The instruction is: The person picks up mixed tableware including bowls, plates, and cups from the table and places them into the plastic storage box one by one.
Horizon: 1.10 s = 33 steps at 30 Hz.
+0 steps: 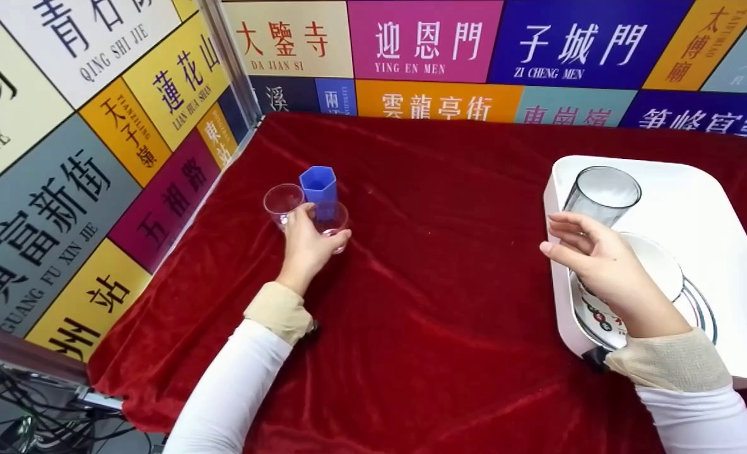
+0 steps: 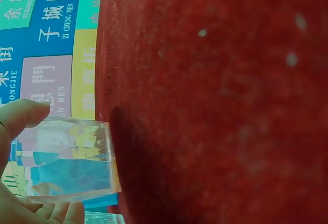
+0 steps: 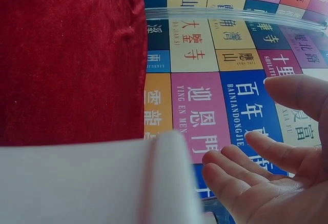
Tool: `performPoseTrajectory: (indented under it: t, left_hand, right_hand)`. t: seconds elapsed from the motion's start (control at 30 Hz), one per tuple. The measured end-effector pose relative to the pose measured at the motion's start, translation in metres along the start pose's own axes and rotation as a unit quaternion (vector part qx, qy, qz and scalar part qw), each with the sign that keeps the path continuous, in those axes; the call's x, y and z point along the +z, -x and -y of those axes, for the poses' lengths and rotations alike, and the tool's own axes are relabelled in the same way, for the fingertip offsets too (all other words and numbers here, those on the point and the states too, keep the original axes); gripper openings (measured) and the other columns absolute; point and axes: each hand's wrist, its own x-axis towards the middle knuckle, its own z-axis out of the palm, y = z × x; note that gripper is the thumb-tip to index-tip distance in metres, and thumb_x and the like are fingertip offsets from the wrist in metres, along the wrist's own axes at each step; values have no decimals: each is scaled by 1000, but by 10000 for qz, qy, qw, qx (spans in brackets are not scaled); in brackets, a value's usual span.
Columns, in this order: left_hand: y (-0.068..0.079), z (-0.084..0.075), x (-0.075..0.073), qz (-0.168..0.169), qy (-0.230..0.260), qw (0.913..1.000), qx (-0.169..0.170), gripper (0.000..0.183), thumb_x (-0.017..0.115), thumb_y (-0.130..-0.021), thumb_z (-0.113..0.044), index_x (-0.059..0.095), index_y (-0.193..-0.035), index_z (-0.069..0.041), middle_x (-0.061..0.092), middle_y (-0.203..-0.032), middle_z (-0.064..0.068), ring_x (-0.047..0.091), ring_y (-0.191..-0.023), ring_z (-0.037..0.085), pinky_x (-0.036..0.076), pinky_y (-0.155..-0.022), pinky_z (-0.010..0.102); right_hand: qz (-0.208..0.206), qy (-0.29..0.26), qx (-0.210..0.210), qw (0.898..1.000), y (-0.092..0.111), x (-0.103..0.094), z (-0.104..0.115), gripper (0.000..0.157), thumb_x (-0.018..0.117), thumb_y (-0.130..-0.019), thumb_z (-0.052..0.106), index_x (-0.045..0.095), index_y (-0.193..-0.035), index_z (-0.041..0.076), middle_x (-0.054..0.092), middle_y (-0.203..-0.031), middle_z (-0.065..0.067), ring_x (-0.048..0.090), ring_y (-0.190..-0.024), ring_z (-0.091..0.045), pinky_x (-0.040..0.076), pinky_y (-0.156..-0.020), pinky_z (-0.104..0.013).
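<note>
One clear glass [image 1: 335, 219] sat pinched between the thumb and fingers of your left hand [image 1: 307, 246]. Your right hand [image 1: 597, 255] had its fingers loosely spread, holding nothing, by the 9 o'clock side of the white tray [image 1: 723, 221]. Couldn't tell if the held glass's base touched the cloth.

Just off your left fingers, at 10 o'clock, was a second clear glass [image 1: 282, 198]; a blue hexagonal cup [image 1: 318, 180] sat close behind the held one, at 12. Tight cluster: your fingers, wedged between the two glasses, could have knocked the second over, or the held one could have bumped the cup. Slick walls plus a light pinch risked a slip or tilt. Soft, creased red cloth [image 1: 424, 284] looked like poor footing; a base set on a fold could have tipped.

Right side: grey glass [image 1: 607, 195] just past your fingertips at 12 o'clock, white bowl [image 1: 660, 261] near at 3, both in the tray. A careless swing of that wrist could have clipped either.
</note>
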Motion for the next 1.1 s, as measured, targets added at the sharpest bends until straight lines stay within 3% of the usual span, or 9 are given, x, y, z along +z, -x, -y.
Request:
performPoseTrajectory:
  t: [0.2, 0.33, 0.57, 0.73, 1.1]
  left_hand:
    - [0, 1, 1, 41, 353, 9992, -192, 82, 89, -71, -25, 48, -135, 7, 54, -127, 26, 52, -121, 37, 41, -110, 42]
    - [0, 2, 2, 156, 584, 9968, -516, 79, 90, -71, -23, 50, -132, 7, 56, -124, 24, 56, -118, 34, 45, -107, 40]
    - [-1, 2, 1, 218, 690, 9942, -800, 81, 91, -70, -23, 51, -135, 6, 59, -128, 23, 57, -122, 33, 45, -109, 39]
    - [1, 1, 0, 272, 791, 9921, -936, 82, 92, -70, -23, 52, -136, 5, 61, -131, 23, 58, -124, 32, 44, -110, 39]
    - [8, -12, 2, 423, 793, 9940, -630, 84, 92, -68, -24, 53, -136, 6, 60, -132, 23, 57, -124, 32, 44, -111, 38]
  right_hand:
    - [15, -13, 49, 10000, 1, 0, 0, 59, 66, -99, 21, 41, -146, -5, 53, -126, 18, 51, -122, 7, 43, -99, -4]
    - [9, 33, 65, 10000, 2, -1, 1, 61, 65, -99, 21, 40, -148, -5, 53, -129, 15, 51, -123, 6, 43, -98, -4]
    - [1, 261, 125, 9996, 2, -4, 4, 62, 65, -100, 25, 40, -149, -2, 52, -138, -1, 50, -125, 4, 42, -98, -4]
    - [-35, 241, 112, 9996, 3, -4, 5, 60, 66, -99, 25, 42, -148, -1, 53, -133, 6, 51, -123, 6, 42, -97, -4]
    - [3, 147, -21, 9999, 4, -2, 5, 59, 66, -99, 19, 41, -147, -5, 51, -128, 18, 52, -121, 8, 43, -103, -8]
